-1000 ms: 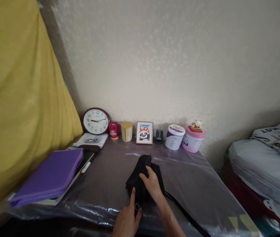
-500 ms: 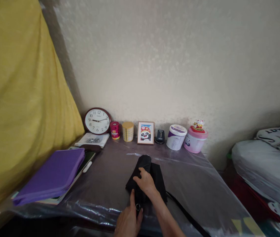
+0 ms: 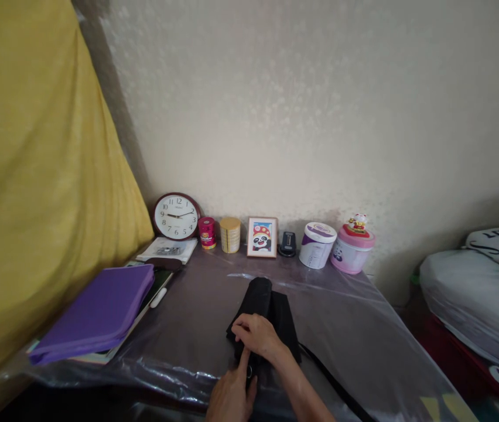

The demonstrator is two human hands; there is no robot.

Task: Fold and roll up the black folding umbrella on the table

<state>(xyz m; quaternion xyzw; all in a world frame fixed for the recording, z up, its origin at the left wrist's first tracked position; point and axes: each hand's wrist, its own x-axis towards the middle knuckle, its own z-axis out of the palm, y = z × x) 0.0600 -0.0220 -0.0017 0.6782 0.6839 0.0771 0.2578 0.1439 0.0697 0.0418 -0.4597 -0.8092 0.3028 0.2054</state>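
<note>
A black folding umbrella (image 3: 259, 296) lies on the table near its front edge, its fabric loose and partly folded over. My left hand (image 3: 232, 394) is wrapped round the handle end, index finger stretched along it and thumb on the other side; a small shiny ring shows between them. Over the middle of the umbrella, my right hand (image 3: 258, 335) has its fingers curled on the fabric, just beyond the left fingertip. From the fabric's right side a long black strap (image 3: 335, 381) runs down to the bottom edge of the view.
Along the wall stand a clock (image 3: 176, 217), a pink can (image 3: 207, 233), a yellow-lidded jar (image 3: 230, 235), a panda picture frame (image 3: 262, 237), a dark stapler-like object (image 3: 289, 244) and two tubs (image 3: 317, 246). A purple folder (image 3: 94, 310) lies left, beside a yellow curtain (image 3: 43, 176).
My right hand has drawn back along the umbrella towards my left hand, and its fingers have curled in. My left hand stays at the handle. The view has shifted slightly.
</note>
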